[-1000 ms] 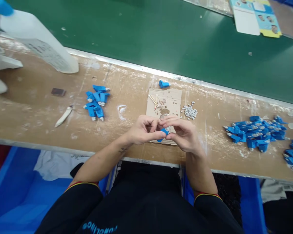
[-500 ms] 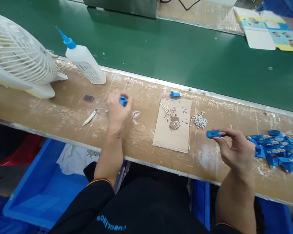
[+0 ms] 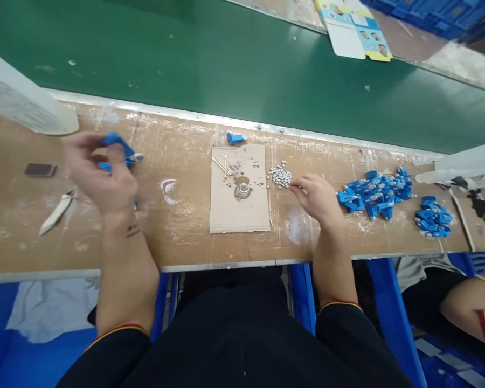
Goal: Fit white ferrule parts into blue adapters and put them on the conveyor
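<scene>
Left hand (image 3: 101, 171) pinches a blue angular plastic piece (image 3: 113, 138) at nine o'clock. Right hand (image 3: 315, 198), now freed of another, sits pinched beside small grey pellets (image 3: 280, 177), three o'clock, contents unclear.

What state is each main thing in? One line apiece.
Cardboard: flat, stained
Matchsticks: lying on cardboard
Grey pieces: loosely heaped
Right hand: pinched beside grey pieces
Left hand: curled at blue piece, blurred
Blue parts on right: two heaps
Printed carton: flattened
Bottle: standing, top out of view

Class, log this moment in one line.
left hand: at blue parts, grip blurred; right hand: beside grey pieces, grip unclear; cardboard: between hands
</scene>
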A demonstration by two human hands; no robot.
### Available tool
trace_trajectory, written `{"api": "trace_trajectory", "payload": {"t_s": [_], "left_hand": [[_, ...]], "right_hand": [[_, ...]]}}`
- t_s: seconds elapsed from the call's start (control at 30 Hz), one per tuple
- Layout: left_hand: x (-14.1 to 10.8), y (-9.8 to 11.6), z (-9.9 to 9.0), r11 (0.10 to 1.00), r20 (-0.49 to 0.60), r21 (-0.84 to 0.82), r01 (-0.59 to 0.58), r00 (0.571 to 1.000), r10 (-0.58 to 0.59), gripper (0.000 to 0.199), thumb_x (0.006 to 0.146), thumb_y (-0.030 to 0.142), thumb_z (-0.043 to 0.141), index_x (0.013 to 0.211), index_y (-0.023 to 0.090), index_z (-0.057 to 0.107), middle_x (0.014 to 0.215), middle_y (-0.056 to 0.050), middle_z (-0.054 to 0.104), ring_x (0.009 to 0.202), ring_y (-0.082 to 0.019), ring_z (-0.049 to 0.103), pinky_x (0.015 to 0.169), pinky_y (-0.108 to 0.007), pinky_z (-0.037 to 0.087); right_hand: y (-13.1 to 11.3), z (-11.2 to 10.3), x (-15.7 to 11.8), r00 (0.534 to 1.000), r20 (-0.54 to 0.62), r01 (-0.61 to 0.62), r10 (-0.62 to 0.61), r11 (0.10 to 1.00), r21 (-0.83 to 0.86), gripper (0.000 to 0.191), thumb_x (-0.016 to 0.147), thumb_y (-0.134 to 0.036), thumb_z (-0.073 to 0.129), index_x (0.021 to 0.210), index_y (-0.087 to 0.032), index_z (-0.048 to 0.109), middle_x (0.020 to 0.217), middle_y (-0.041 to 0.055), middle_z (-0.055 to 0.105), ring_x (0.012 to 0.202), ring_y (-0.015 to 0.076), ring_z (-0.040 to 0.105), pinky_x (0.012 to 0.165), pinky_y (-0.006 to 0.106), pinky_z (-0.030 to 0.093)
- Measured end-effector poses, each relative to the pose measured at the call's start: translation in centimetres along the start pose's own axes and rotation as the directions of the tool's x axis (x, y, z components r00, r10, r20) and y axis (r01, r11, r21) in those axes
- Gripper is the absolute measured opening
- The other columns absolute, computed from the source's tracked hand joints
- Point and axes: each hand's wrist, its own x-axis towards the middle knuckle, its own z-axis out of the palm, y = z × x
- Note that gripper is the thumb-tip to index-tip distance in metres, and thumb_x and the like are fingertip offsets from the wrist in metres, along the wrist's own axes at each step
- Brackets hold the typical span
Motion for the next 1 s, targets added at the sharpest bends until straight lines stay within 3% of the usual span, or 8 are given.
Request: {"api": "trace_trajectory", "payload": {"t_s": [0.07,0.1,0.23,0.3,0.4,0.6,0.77,1.0], "left_hand": [[-0.6,0.5,1.2,0.944,-0.097,-0.306,0.122,0.982,-0.159,0.022,0.1,0.021,0.065,0.104,0.023,0.044,0.092,0.003,0.06,0.084,-0.013,0.063,0.079,-0.029,0.052],[-1.0,0.8,1.6,0.877,-0.045,-0.44,0.194,0.971,-0.237,0.026,0.102,0.027,0.066,0.103,0.025,0.04,0.088,0.006,0.057,0.078,-0.01,0.061,0.072,-0.025,0.049],[-3.4,2.0,1.5,0.548,0.407,-0.696,0.464,0.884,-0.231,0.047,0.078,0.021,0.09,0.103,0.026,0.051,0.087,0.009,0.064,0.085,-0.008,0.068,0.082,-0.024,0.056],[-4.7,2.6,1.3,0.484,0.514,-0.685,0.544,0.832,-0.207,0.05,0.066,0.014,0.094,0.101,0.027,0.061,0.087,0.007,0.067,0.089,-0.011,0.071,0.087,-0.025,0.06],[-6.5,3.4,1.6,0.485,0.631,-0.589,0.646,0.743,-0.222,0.038,0.071,0.021,0.094,0.1,0.026,0.07,0.089,0.001,0.069,0.089,-0.015,0.073,0.084,-0.026,0.062],[-9.3,5.1,2.2,0.295,0.875,-0.438,0.849,0.478,-0.077,0.049,0.071,0.048,0.1,0.097,0.019,0.071,0.085,-0.001,0.067,0.079,-0.014,0.069,0.071,-0.027,0.061],[-9.9,6.0,1.7,0.217,0.939,-0.343,0.914,0.338,0.061,0.042,0.076,0.04,0.096,0.094,0.018,0.065,0.089,-0.002,0.066,0.072,-0.011,0.063,0.058,-0.022,0.049],[-10.6,5.6,1.9,0.372,0.944,-0.328,0.868,0.291,0.154,0.043,0.076,0.043,0.094,0.098,0.019,0.066,0.073,0.004,0.054,0.058,-0.007,0.046,0.052,-0.021,0.037]], "right_hand": [[-1.1,1.4,1.1,0.996,0.088,0.01,-0.008,1.0,-0.029,0.02,0.099,-0.026,0.061,0.096,-0.026,0.081,0.099,0.0087,0.079,0.097,0.0257,0.07,0.08,0.037,0.051],[-1.2,1.9,1.4,0.994,0.112,0.01,-0.006,0.999,-0.036,0.02,0.098,-0.024,0.062,0.094,-0.026,0.081,0.099,0.0088,0.079,0.096,0.0252,0.069,0.078,0.036,0.05],[-0.8,3.0,1.9,0.987,0.161,0.004,-0.003,1.0,-0.004,0.016,0.094,-0.02,0.066,0.084,-0.025,0.078,0.092,0.0077,0.078,0.087,0.0237,0.068,0.072,0.035,0.048],[-0.6,2.8,1.8,0.989,0.145,0.025,-0.033,0.998,0.056,0.015,0.092,-0.019,0.066,0.082,-0.024,0.075,0.089,0.0067,0.076,0.085,0.0231,0.067,0.073,0.035,0.05],[-1.5,1.6,1.6,0.993,0.037,0.103,-0.114,0.969,0.222,0.012,0.094,-0.019,0.064,0.086,-0.023,0.072,0.089,0.0062,0.076,0.085,0.0226,0.069,0.076,0.037,0.054],[-7.3,-1.3,1.4,0.951,-0.24,0.296,-0.193,0.789,0.539,0.008,0.1,-0.023,0.066,0.096,-0.026,0.072,0.091,0.0011,0.081,0.083,0.0185,0.077,0.074,0.034,0.063],[-11.3,0.1,1.8,0.886,-0.435,0.429,-0.159,0.637,0.641,0.009,0.096,-0.024,0.077,0.102,-0.03,0.078,0.091,-0.0001,0.083,0.079,0.0178,0.077,0.07,0.034,0.065],[-12.2,3.0,1.7,0.875,-0.448,0.465,-0.184,0.578,0.671,0.002,0.093,-0.031,0.083,0.094,-0.033,0.083,0.084,-0.0007,0.079,0.072,0.0165,0.072,0.064,0.033,0.063]]}}
